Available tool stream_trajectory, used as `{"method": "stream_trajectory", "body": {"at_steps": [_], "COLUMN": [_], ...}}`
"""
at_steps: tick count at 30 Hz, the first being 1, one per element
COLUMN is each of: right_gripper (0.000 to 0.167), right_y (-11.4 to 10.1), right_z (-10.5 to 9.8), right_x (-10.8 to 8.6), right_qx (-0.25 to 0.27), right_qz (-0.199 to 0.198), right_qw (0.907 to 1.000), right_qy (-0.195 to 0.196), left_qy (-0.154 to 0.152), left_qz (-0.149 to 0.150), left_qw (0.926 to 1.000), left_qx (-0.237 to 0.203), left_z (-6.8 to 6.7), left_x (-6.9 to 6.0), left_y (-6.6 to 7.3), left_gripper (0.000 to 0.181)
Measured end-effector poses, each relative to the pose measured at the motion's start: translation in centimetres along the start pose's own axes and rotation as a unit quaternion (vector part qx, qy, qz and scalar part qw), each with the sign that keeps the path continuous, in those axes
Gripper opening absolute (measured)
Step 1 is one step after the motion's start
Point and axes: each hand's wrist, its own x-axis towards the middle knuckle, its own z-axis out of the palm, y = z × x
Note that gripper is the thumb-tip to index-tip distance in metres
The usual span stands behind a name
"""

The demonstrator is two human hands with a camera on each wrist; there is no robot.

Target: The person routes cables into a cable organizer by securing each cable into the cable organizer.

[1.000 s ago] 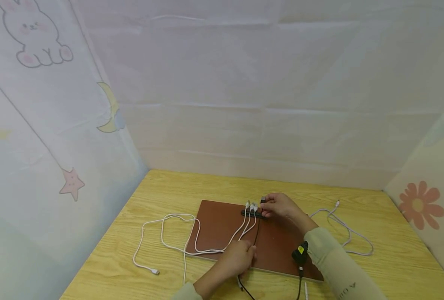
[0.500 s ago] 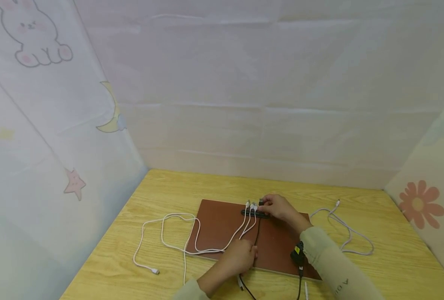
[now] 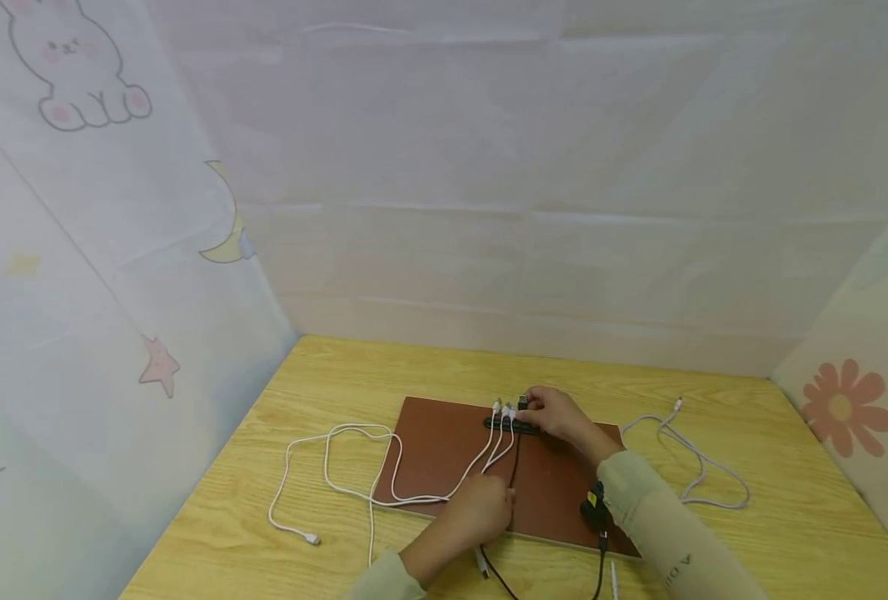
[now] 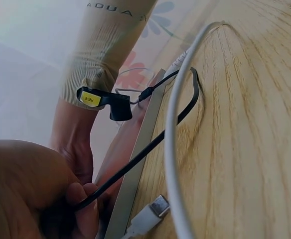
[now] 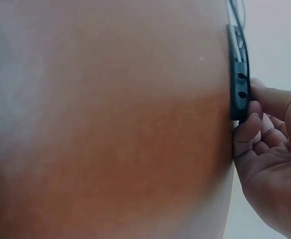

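Note:
My right hand (image 3: 558,417) pinches the black cable just by its dark plug (image 3: 522,402), at the right end of a black cable holder (image 3: 526,427). Close up in the right wrist view, the cable holder (image 5: 239,94) shows two bare slots, and my thumb and fingers are beside its lower end. Several white cables (image 3: 491,450) sit in the holder's left part. My left hand (image 3: 480,510) grips the black cable (image 4: 135,160) at the front edge of the brown board (image 3: 435,442). What lies inside the left palm is hidden.
A white cable (image 3: 326,467) loops left of the board, its plug (image 3: 312,539) on the wooden table (image 3: 264,467). Another pale cable (image 3: 702,471) lies to the right. A metal-tipped white plug (image 4: 158,206) rests near my left hand. A black device (image 4: 116,105) appears beside the right sleeve.
My right hand and the dark plug have shifted slightly left and down against the holder. The left hand keeps its grip with almost no movement.

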Motion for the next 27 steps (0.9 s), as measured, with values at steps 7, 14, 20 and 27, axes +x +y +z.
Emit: {"method": "stream_trajectory", "body": {"at_steps": [7,14,20,27], "right_gripper": [0.019,0.016,0.014,0.017], "right_y": [0.32,-0.07,0.13,0.31], "right_z": [0.49,0.59,0.68,0.65], "right_x": [0.07,-0.24,-0.16,0.09], "right_qx": [-0.032,-0.041,-0.059,-0.070], "right_qz": [0.009,-0.001,-0.001,-0.012], "right_qw": [0.9992,0.9989,0.9980,0.9973], "right_qy": [0.023,0.020,0.024,0.017], "left_qy": [0.021,0.015,0.009,0.012], "left_qz": [0.025,0.025,0.032,0.060], "left_qw": [0.9972,0.9963,0.9907,0.9850], "left_qx": [0.068,0.080,0.132,0.162], "left_z": [0.06,0.37,0.16,-0.14], "left_x": [0.01,0.29,0.34,0.49], "left_y": [0.16,0.16,0.70,0.82], "left_gripper": [0.042,0.039,0.028,0.032]}}
